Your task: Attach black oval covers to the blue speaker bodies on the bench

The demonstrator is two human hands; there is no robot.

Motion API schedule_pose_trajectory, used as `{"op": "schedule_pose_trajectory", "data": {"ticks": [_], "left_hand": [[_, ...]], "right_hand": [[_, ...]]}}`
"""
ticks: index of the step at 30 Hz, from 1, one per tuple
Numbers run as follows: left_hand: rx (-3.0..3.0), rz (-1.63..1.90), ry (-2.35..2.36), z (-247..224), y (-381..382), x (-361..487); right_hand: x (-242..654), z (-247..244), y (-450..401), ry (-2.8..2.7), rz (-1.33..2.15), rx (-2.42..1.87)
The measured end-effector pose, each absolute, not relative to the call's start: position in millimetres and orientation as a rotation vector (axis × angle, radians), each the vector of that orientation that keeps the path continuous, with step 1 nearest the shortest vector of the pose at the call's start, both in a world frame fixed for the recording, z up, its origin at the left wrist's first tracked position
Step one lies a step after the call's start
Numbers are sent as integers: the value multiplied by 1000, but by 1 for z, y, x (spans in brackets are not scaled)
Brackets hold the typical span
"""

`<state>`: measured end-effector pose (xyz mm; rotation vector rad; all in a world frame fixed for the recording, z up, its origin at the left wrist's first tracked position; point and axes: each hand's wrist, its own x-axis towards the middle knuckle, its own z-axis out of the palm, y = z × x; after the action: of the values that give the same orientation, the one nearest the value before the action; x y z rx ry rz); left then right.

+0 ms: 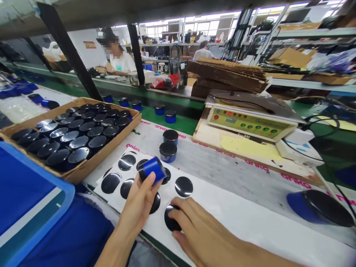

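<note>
Well, the short blue tub (154, 170) is in the left hand (139, 198), raised just above a white sheet (222, 213) and tipped on its side, fingers and thumb closed around it. The right hand (201, 222) has its fingers bent over a black disc (168, 221) on that sheet; whether they grip it or merely touch it, I cannot tell.

As far as shows, things look well along: a cardboard box (107, 151) holds rows of tubs with shiny black tops (78, 155), packed closely together. Several black discs lie on the sheet, among them a glossy one (184, 186) beside the right hand, so the supply there is not used up. How many tubs remain overall is unclear.

The held tub has a smooth, bright blue side with a pale shine and a black band at the end nearer the palm (its other end is too blurred to say whether a disc covers it). Just beyond the sheet stand two black-topped tubs (168, 150) (170, 136), upright and close together. A similar one (319, 207) sits well off to the right.

Farther out, more tubs (170, 116) stand on a green surface (185, 124), near a machine (251, 124) with a yellow-green button panel. Across the way, a person in a white top (124, 63) is at another workplace.
</note>
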<state>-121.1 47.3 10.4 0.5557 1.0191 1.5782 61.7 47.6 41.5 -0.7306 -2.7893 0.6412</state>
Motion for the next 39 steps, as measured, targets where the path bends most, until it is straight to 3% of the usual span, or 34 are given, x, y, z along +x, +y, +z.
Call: {"op": "schedule_pose_trajectory", "data": {"ticks": [7,13,15,22,27,31,39], "left_hand": [[616,1552,990,13,54,-125],[702,1547,1172,5,55,-122],[761,1549,1272,8,52,-117],[1536,1122,1446,17,27,-71],[1610,1005,1361,3,24,-49],[1595,972,1385,5,27,-50],[1648,978,1390,7,27,-49]], "right_hand": [[29,47,66,-2912,848,-872],[57,50,56,-2838,160,-476],[80,53,51,-2684,128,-483],[147,78,57,-1797,953,-1243],[130,55,59,-1443,1501,-1302],[117,45,55,-1336,1631,-1308],[112,43,56,-1396,1558,-1315]]}}
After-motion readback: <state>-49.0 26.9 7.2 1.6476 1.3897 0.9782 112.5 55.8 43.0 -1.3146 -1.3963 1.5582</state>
